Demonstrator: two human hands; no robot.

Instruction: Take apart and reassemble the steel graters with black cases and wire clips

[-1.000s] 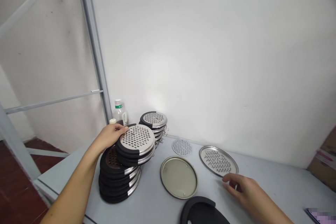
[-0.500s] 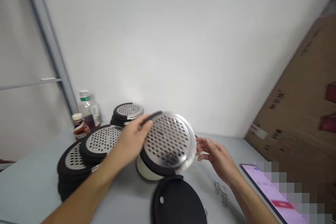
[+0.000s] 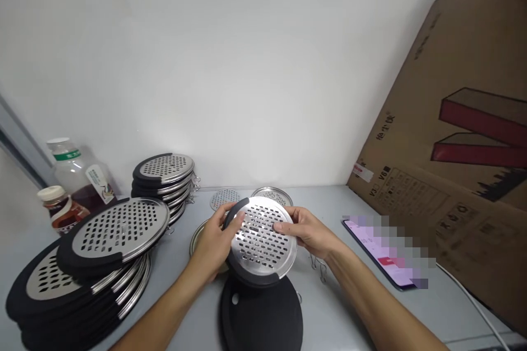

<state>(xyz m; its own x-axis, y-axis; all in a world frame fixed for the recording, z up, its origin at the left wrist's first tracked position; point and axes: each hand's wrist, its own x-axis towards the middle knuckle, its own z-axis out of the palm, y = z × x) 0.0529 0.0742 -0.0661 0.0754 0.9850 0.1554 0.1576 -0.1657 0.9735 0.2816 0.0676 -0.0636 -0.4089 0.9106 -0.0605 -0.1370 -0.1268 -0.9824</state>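
Observation:
Both hands hold a round perforated metal plate [image 3: 263, 236] with a black edging along its left and lower rim. My left hand [image 3: 218, 236] grips the black edging, thumb on top. On the opposite side, my right hand [image 3: 307, 230] pinches the bare metal rim, its thumb lying on the holes and its fingers underneath. Just below the held plate, a black round disc [image 3: 263, 312] with a small hole lies on the table, partly covered. Behind my left hand shows the rim of a round container [image 3: 196, 238], mostly hidden.
Stacks of similar plates stand at left [image 3: 123, 230] and back left [image 3: 164, 167]. Beyond them are a large bottle [image 3: 82, 175] and a small jar [image 3: 61, 211]. Loose perforated discs [image 3: 224, 197] lie behind. Wire clips [image 3: 319, 269], a phone [image 3: 379, 255] and a cardboard box [image 3: 432, 175] are right.
My right hand has closed on the plate's right rim; before, it was open beside it. The plate now sits steady between both hands. The camera view has turned to the right.

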